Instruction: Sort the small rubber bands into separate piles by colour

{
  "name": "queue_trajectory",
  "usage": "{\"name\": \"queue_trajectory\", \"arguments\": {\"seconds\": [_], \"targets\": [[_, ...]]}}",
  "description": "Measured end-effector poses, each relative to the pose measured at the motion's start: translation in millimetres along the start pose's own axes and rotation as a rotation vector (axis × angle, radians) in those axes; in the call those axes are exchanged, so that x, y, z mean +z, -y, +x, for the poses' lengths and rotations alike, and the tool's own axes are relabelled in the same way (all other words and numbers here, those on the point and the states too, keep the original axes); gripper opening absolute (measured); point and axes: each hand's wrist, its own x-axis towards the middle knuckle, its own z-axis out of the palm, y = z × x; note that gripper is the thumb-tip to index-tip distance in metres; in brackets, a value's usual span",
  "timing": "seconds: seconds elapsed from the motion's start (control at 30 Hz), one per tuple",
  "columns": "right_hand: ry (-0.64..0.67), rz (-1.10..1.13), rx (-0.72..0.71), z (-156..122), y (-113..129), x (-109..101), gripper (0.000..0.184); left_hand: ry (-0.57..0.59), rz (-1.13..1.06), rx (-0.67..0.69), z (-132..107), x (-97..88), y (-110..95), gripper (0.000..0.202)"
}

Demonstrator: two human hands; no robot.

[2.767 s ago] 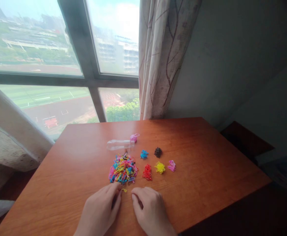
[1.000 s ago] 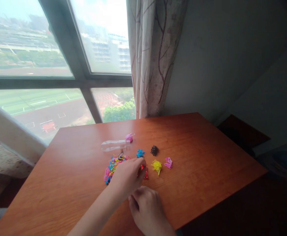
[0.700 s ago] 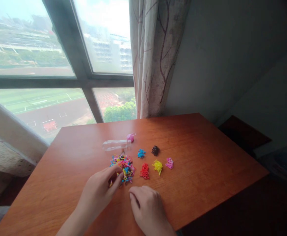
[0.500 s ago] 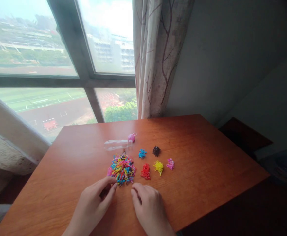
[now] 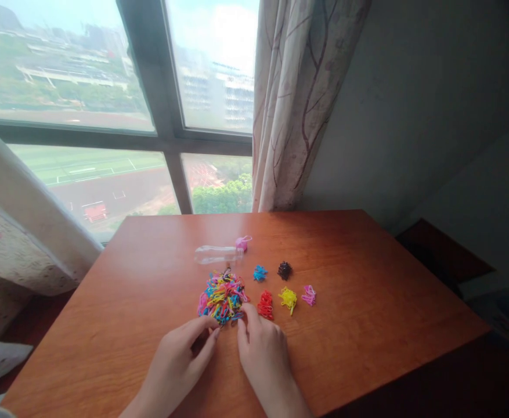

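Note:
A mixed heap of small coloured rubber bands (image 5: 222, 296) lies on the wooden table (image 5: 367, 290). To its right sit small sorted piles: blue (image 5: 260, 273), black (image 5: 284, 270), red (image 5: 265, 305), yellow (image 5: 288, 298) and pink (image 5: 309, 295). My left hand (image 5: 180, 363) rests just in front of the heap, thumb and fingers pinched together. My right hand (image 5: 260, 354) is beside it, fingers curled, with its fingertips touching the heap's front right edge next to the red pile. What either hand holds is too small to see.
A clear plastic bottle (image 5: 217, 254) lies on its side behind the heap, its pink cap (image 5: 242, 243) open. A window and a patterned curtain (image 5: 298, 104) stand behind the table. A lower dark surface (image 5: 441, 255) is at the right.
My left hand reached over to the red pile, then drew back to the front of the heap. My right hand has moved forward to the heap's edge.

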Motion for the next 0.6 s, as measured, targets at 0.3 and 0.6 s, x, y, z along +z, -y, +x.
{"name": "queue_trajectory", "arguments": {"seconds": [0.3,0.6], "targets": [[0.002,0.111,0.022,-0.5,-3.6,0.8,0.014,0.045,0.084,0.012,-3.0,4.0,4.4,0.015],[-0.064,0.241,-0.016,0.2,-11.4,-4.9,0.013,0.049,0.085,0.006,-3.2,6.1,5.5,0.015]]}}
